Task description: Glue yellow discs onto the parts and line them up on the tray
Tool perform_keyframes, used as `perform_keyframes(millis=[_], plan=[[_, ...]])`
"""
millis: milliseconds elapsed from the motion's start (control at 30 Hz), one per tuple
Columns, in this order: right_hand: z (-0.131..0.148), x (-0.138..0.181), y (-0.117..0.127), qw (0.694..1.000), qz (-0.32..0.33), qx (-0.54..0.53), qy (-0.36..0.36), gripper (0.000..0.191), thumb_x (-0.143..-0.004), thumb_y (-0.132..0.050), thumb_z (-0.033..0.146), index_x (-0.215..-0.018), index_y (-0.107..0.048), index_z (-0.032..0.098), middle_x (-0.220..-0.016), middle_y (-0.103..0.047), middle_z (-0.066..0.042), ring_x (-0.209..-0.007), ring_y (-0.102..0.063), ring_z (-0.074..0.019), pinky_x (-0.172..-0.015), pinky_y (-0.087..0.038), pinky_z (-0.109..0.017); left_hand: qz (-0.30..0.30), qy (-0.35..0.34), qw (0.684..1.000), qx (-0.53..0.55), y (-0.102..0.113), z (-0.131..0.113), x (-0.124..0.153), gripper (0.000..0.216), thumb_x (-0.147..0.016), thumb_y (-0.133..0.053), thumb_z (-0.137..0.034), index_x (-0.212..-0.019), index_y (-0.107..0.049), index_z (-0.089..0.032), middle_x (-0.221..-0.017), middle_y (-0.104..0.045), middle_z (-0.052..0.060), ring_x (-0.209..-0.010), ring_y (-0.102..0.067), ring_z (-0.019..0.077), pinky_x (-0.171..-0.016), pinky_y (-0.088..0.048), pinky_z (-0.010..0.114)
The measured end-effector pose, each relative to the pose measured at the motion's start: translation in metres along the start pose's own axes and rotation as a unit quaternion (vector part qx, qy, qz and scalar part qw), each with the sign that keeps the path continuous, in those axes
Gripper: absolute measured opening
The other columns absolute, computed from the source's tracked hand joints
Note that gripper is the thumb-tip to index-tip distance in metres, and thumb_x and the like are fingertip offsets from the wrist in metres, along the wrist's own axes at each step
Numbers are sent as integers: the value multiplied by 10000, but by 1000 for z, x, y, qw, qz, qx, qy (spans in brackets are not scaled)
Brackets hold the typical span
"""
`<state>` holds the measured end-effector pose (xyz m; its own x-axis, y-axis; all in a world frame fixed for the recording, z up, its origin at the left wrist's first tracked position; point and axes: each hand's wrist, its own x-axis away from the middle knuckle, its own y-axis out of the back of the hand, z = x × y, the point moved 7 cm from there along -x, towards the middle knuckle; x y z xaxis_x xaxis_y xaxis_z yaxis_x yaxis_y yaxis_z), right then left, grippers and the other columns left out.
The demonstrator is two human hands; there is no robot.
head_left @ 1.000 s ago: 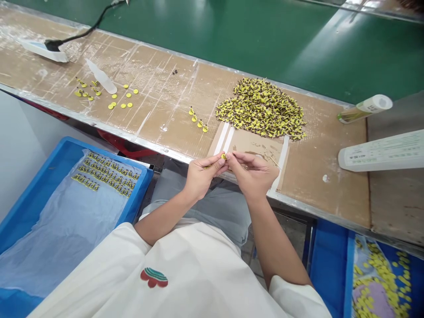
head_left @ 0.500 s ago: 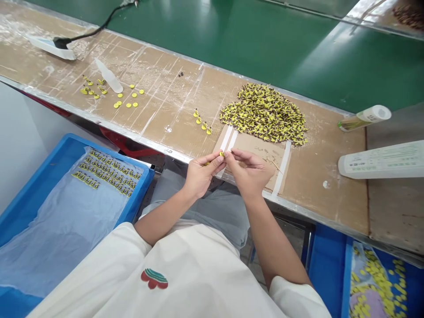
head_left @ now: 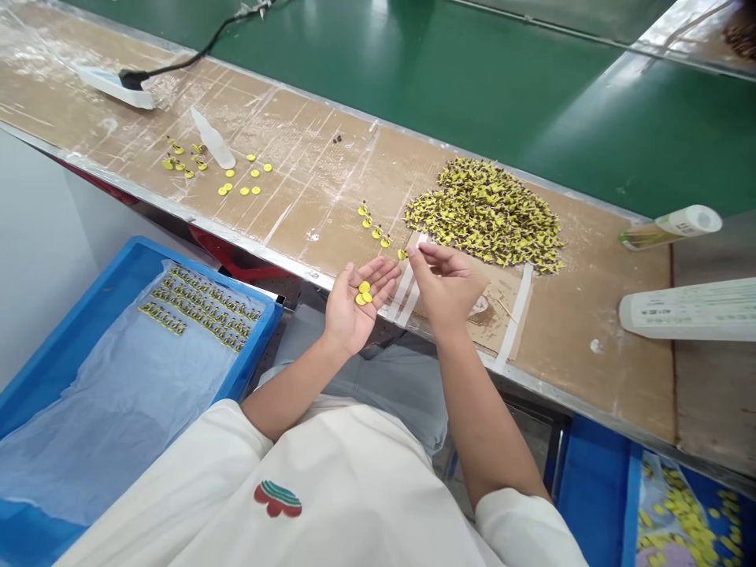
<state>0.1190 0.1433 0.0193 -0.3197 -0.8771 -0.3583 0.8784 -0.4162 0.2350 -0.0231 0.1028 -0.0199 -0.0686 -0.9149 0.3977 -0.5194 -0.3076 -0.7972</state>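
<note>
My left hand (head_left: 355, 303) lies palm up at the bench edge, fingers spread, with a few small yellow discs (head_left: 363, 293) resting in the palm. My right hand (head_left: 444, 285) is beside it, its fingertips pinched on one small yellow piece (head_left: 402, 254) held just above the taped cardboard pad (head_left: 502, 303). A short row of finished yellow pieces (head_left: 372, 226) stands on the bench just beyond my hands. Behind the right hand lies a large heap of yellow-and-black parts (head_left: 487, 213).
A blue tray (head_left: 94, 315) at lower left holds plastic film and rows of small yellow parts (head_left: 198, 307). Loose yellow discs (head_left: 242, 179) and a small bottle (head_left: 213, 142) lie at far left. White tubes (head_left: 688, 309) sit at right; a green belt (head_left: 472, 79) runs behind.
My hands have come apart: the left hand opened palm up, showing yellow discs, and the right hand carried one yellow piece up and slightly away. The view shifted a little.
</note>
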Motion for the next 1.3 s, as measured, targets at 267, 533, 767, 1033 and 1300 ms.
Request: perform_keyframes(millis=[267, 533, 767, 1033, 1300], plan=[[-15, -12, -36, 936, 94, 309, 140, 312, -895, -569, 405, -1102, -682, 200, -920, -753, -60, -809, -704, -195, -715, -490, -278, -4, 0, 1000, 29, 6, -8, -5, 354, -847, -469, -348, -976, -690, -104, -1116, -702, 157, -1233, -568, 252, -1046, -446, 355], [-25, -9, -42, 910, 126, 368, 141, 314, -908, -536, 420, -1095, -674, 209, -931, -752, -60, -820, -701, -219, -673, -453, -290, 17, -6, 1000, 7, 5, -8, -6, 339, -831, -453, -312, -951, -691, -104, -1101, -707, 147, -1211, -586, 241, -1059, -430, 338], [-15, -8, -37, 919, 122, 349, 139, 328, -895, -564, 445, -1090, -672, 204, -962, -745, -67, -841, -694, -222, -696, -460, -291, 8, -5, 1000, 8, 2, -8, -4, 326, -809, -469, -303, -940, -691, -103, -1137, -694, 157, -1234, -567, 250, -1066, -426, 355], [31, 43, -7, 968, 117, 160, 156, 248, -829, -678, 398, -1019, -704, 240, -805, -737, -11, -529, -579, -115, -579, -460, -252, 23, -16, 1000, 3, -4, -10, 0, 345, -824, -453, -315, -978, -688, -116, -1192, -676, 143, -1268, -537, 248, -1080, -406, 359], [22, 61, -7, 973, 169, 110, 112, 278, -792, -725, 403, -1019, -720, 243, -888, -752, -14, -532, -592, -109, -584, -504, -256, 65, -7, 998, 5, -12, -2, 5, 390, -868, -412, -369, -994, -685, -120, -1214, -667, 137, -1287, -519, 251, -1107, -365, 360]])
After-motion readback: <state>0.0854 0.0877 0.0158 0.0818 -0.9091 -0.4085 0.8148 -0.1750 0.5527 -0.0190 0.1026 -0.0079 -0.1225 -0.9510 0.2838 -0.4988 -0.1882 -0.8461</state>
